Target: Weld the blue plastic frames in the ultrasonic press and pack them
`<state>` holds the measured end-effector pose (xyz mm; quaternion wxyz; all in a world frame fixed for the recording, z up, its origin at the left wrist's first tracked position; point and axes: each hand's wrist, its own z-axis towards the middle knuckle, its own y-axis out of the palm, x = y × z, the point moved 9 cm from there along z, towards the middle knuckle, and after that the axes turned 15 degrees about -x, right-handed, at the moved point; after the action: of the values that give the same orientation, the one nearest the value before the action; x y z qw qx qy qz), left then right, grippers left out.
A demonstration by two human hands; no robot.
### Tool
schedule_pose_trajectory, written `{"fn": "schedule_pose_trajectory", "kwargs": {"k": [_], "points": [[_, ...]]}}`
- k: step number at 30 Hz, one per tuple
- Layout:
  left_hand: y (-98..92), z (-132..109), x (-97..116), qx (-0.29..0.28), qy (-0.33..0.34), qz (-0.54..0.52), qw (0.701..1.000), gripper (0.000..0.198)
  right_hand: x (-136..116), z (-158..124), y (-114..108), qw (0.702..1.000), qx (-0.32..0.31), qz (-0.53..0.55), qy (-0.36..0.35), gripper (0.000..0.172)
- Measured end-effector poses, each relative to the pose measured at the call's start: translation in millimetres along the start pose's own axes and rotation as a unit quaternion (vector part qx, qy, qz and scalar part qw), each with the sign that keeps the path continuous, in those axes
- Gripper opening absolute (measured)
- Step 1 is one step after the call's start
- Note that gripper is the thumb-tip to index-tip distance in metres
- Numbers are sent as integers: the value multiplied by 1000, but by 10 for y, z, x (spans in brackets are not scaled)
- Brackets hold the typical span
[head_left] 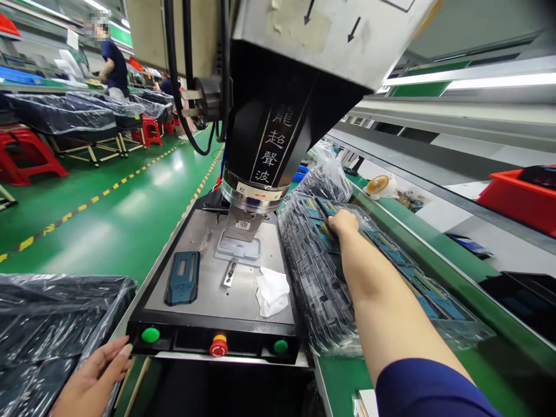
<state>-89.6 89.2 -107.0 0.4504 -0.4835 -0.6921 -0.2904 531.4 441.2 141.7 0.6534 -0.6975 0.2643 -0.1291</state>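
My right hand [344,222] reaches over a stack of clear plastic trays [321,307] on the right. Its fingers are bent around a dark blue plastic casing in the top tray, though the fingertips are mostly hidden. My left hand [98,373], holding nothing, has its fingers stretched out at the front left corner of the machine base, near a green button [150,335]. On the metal plate lies another dark blue casing [183,278] with a slot window. A pale fixture [238,249] sits below the metal horn [243,225] of the ultrasonic machine [269,127].
A crumpled white cloth [273,291] lies on the plate's right. Along the front are a red stop button [218,346] and a second green button [281,346]. A plastic-lined bin [56,324] stands left. Red bin [521,197] sits right; a co-worker [113,61] stands far back.
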Motion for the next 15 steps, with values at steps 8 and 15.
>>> {"fn": "schedule_pose_trajectory", "kwargs": {"k": [8,15], "points": [[15,-92,33,-50,17,27,998,71,-122,-237,-83,996,-4,-49,-79,39],[326,-252,867,-36,212,173,961,50,-242,-1042,-281,981,9,-68,-181,47]]}}
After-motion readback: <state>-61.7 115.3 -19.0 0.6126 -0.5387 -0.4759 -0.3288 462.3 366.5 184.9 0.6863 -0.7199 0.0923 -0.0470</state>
